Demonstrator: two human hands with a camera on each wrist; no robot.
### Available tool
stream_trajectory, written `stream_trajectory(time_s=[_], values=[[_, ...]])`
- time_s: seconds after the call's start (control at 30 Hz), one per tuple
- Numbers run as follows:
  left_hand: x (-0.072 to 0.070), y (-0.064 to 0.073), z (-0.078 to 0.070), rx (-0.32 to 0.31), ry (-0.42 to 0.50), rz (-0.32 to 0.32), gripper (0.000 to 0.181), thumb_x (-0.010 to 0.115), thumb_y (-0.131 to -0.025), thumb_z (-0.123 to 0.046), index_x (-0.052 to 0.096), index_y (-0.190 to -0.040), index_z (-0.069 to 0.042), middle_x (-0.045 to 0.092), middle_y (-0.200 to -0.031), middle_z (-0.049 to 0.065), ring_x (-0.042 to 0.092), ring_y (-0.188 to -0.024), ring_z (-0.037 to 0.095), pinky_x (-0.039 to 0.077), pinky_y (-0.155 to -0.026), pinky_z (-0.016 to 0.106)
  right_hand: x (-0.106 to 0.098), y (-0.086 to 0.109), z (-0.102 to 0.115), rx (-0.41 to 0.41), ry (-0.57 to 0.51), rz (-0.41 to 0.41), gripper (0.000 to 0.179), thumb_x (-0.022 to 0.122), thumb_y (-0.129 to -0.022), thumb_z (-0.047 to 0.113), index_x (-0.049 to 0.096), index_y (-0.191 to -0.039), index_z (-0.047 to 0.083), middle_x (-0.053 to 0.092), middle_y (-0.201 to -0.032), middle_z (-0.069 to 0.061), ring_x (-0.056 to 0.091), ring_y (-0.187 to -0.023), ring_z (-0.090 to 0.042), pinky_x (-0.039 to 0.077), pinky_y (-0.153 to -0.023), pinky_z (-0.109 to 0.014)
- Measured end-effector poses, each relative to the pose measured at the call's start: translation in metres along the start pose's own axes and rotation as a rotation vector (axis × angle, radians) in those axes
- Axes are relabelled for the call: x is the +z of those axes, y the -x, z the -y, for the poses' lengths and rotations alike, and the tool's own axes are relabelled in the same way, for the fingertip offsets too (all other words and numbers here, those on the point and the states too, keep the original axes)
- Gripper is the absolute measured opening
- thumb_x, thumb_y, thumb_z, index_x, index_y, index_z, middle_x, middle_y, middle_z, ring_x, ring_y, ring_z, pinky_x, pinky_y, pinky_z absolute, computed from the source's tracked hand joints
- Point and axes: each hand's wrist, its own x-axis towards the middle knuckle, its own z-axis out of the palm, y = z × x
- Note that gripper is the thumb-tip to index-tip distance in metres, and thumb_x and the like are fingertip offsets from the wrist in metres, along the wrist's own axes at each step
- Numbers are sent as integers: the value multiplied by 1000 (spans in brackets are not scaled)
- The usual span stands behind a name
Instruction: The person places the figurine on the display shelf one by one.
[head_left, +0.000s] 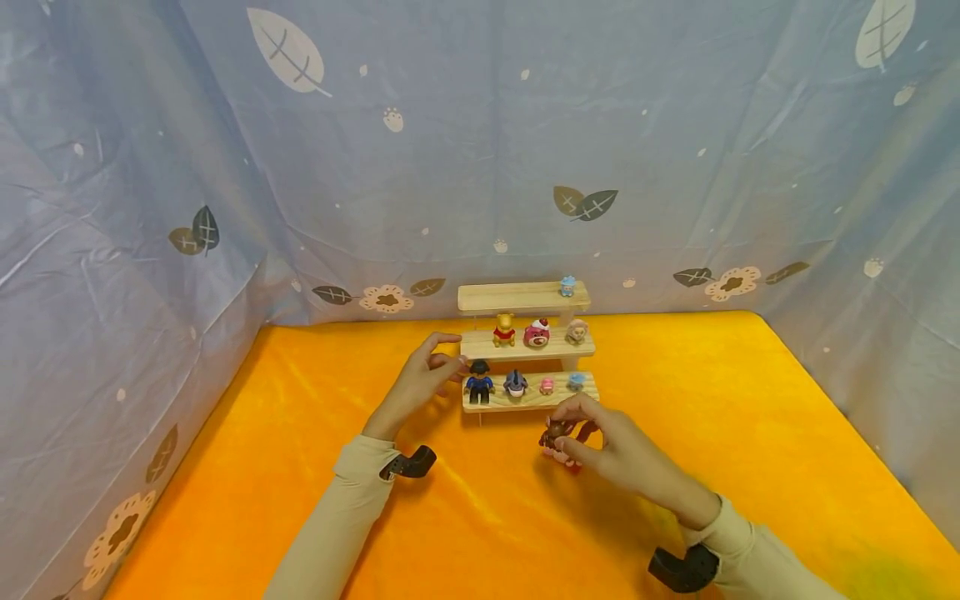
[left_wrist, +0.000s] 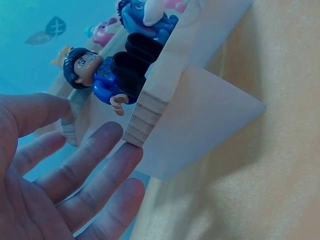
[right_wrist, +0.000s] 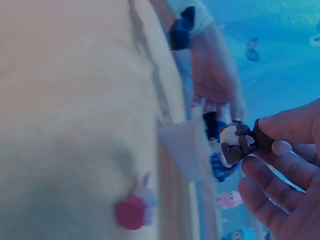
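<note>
My right hand [head_left: 622,454] pinches a small brown figurine [right_wrist: 239,144] with a white patch between thumb and fingers, in front of the shelf's lower right. A pink and red figurine [right_wrist: 134,210] rests on the table below that hand. My left hand [head_left: 416,383] is at the left end of a three-tier wooden shelf [head_left: 517,296], fingers extended and fingertips right at the board ends. Close to those fingers, a toy figure in a blue top [left_wrist: 102,75] sits on the lowest tier, beside a blue-grey donkey figurine [head_left: 515,383].
A small pink figurine [head_left: 547,386] and a light-blue one [head_left: 575,382] share the lowest tier. Above sit a yellow bear [head_left: 504,331], a pink bear [head_left: 537,333] and a beige figurine [head_left: 577,332]. One blue figurine [head_left: 567,286] tops the shelf. A patterned curtain [head_left: 450,167] hangs behind.
</note>
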Motion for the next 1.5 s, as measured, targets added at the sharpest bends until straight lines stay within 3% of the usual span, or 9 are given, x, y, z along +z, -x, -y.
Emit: stream_trajectory(time_s=[0.2, 0.53, 0.7, 0.9, 1.13, 1.3, 1.5], values=[[0, 1, -1, -1, -5, 3, 43, 59, -104, -23, 48, -145, -15, 73, -116, 23, 72, -101, 36, 56, -71, 41, -10, -10, 7, -23, 41, -25, 34, 69, -96, 5, 62, -129, 7, 71, -119, -5, 66, -95, -14, 56, -82, -31], [0, 2, -2, -1, 0, -2, 44, 60, -104, -24, 48, -145, -15, 74, -115, 21, 72, -100, 34, 56, -70, 39, -26, -20, 12, -66, 24, -91, 34, 68, -95, 1, 65, -127, 7, 71, -121, -11, 67, -92, -9, 56, -82, -26], [-1, 2, 0, -1, -2, 1, 45, 59, -104, -24, 47, -146, -14, 74, -115, 21, 73, -101, 34, 56, -71, 41, -37, -25, 15, -17, -41, -96, 32, 65, -97, 3, 64, -129, 8, 70, -121, -11, 66, -93, -4, 55, -84, -25], [0, 2, -1, 2, -5, -2, 43, 59, -104, -24, 48, -145, -15, 74, -115, 21, 72, -101, 35, 57, -71, 41, -45, -34, 16, 22, -63, -90, 34, 62, -101, 8, 64, -134, 6, 71, -120, -10, 68, -99, -10, 54, -86, -24], [0, 3, -2, 5, -5, -2, 44, 60, -104, -25, 49, -145, -15, 74, -113, 21, 73, -100, 34, 58, -72, 44, -50, -44, 23, 64, -97, -124, 29, 65, -99, 9, 67, -127, 6, 69, -121, -12, 65, -101, -5, 53, -88, -23], [0, 2, -1, 5, -5, 3, 44, 60, -104, -26, 48, -145, -16, 74, -114, 21, 73, -100, 33, 58, -73, 44, -55, -52, 27, 53, -73, -125, 27, 66, -99, 10, 68, -125, 5, 68, -127, -11, 66, -102, -6, 54, -87, -21], [-1, 2, -1, -5, -8, 3, 45, 60, -104, -27, 48, -145, -16, 74, -115, 20, 73, -101, 32, 58, -74, 46, -66, -62, 37, 35, -8, -130, 26, 65, -100, 15, 68, -125, 9, 73, -115, -6, 67, -99, -16, 53, -88, -23]])
